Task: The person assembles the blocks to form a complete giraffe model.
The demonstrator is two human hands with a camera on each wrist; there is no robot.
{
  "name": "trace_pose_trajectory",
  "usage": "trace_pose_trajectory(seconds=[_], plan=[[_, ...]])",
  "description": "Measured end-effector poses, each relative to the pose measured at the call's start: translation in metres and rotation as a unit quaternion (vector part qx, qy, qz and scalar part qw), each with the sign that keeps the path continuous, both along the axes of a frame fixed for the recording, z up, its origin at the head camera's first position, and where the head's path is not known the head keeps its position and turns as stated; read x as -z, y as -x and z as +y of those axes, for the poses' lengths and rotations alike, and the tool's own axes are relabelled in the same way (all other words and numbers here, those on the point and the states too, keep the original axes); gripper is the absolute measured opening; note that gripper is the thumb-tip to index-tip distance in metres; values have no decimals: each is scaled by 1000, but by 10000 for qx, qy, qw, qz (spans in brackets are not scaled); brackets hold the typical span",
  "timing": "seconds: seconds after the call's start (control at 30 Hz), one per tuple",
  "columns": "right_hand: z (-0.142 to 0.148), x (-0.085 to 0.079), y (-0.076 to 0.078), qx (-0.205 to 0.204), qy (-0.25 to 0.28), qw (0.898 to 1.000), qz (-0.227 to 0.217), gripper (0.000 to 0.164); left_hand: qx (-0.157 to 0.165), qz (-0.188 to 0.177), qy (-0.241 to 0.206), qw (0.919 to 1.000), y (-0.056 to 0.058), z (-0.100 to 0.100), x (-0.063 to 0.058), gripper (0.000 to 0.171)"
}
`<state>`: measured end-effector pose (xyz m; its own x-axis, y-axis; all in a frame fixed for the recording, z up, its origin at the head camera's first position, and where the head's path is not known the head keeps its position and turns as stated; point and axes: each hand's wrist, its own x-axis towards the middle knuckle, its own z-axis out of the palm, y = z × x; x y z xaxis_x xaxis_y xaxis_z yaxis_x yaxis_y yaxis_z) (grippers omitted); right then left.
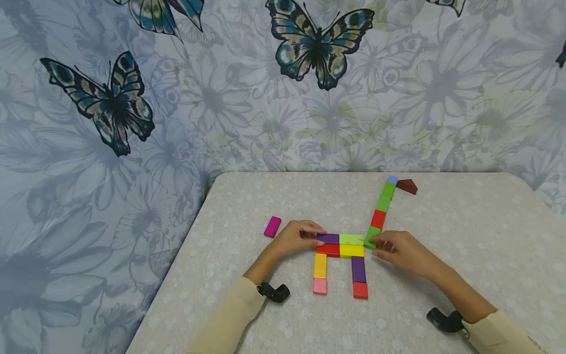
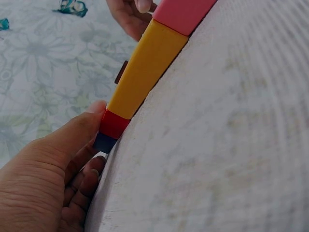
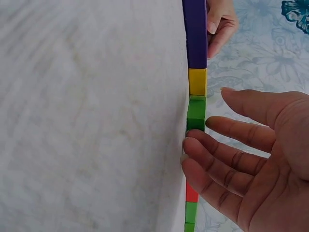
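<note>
Flat coloured blocks form a figure on the table. At its body's left end, my left hand (image 1: 297, 238) pinches the purple block (image 1: 328, 239) between thumb and index finger, the thumb also against the red block (image 2: 115, 124). Beside them lie a light green block (image 1: 351, 239) and a yellow block (image 1: 351, 251). My right hand (image 1: 404, 250) has its fingers loosely extended. Its index fingertip touches the lowest green block (image 3: 196, 115) of the slanted column, while the thumb stands apart from it in the right wrist view. That green block meets the body's right end.
The column continues through a red block (image 1: 378, 219) to a blue block (image 1: 392, 180), with a brown block (image 1: 408, 186) beside its top. Orange (image 1: 320, 266) and purple (image 1: 358, 269) legs extend toward me. A magenta block (image 1: 272, 226) lies left. A patterned wall (image 1: 247, 123) borders the table's back.
</note>
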<state>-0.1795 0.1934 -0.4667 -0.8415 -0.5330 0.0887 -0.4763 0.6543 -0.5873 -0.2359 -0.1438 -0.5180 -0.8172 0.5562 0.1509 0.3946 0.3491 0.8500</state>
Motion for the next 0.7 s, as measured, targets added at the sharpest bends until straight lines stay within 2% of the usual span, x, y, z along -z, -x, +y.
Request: trace_pose_trajectory(seconds=[0.3,0.43,0.53,0.6,0.7], plan=[[1,0,3,-88,1,10000,-13,30,-189,-85,-50,9998,2,-1,-3,28],[0,-1,3,-74,-17,9998,-199,32,-292,35,-63,9995,4,-4,-13,26],[-3,-2,2,-121,-13,9995,-285,33,-373,436,156,9982,4,-11,-28,25],[-4,-3,1,-99,-19,9996,-252,33,-502,840,565,9936,5,-16,-39,27],[-4,-3,0,-66,-71,9998,-161,32,-822,1422,1403,9764,4,-28,-54,30]])
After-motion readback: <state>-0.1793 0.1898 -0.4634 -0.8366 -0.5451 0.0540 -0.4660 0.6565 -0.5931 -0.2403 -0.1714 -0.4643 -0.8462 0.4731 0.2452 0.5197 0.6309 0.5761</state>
